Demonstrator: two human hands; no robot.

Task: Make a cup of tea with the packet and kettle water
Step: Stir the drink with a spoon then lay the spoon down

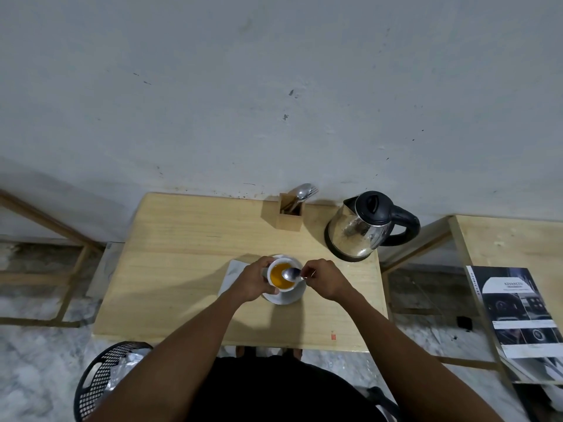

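Note:
A white cup holding orange-yellow tea stands on a white saucer near the middle of the wooden table. My left hand grips the cup's left side. My right hand pinches the handle of a metal spoon, whose bowl sits just above the tea. A steel kettle with a black lid and handle stands at the table's back right. The tea packet is not visible.
A wooden holder with cutlery stands at the back of the table beside the kettle. A white napkin lies under my left hand. A black mesh bin sits on the floor at the lower left. A second table with a magazine is on the right.

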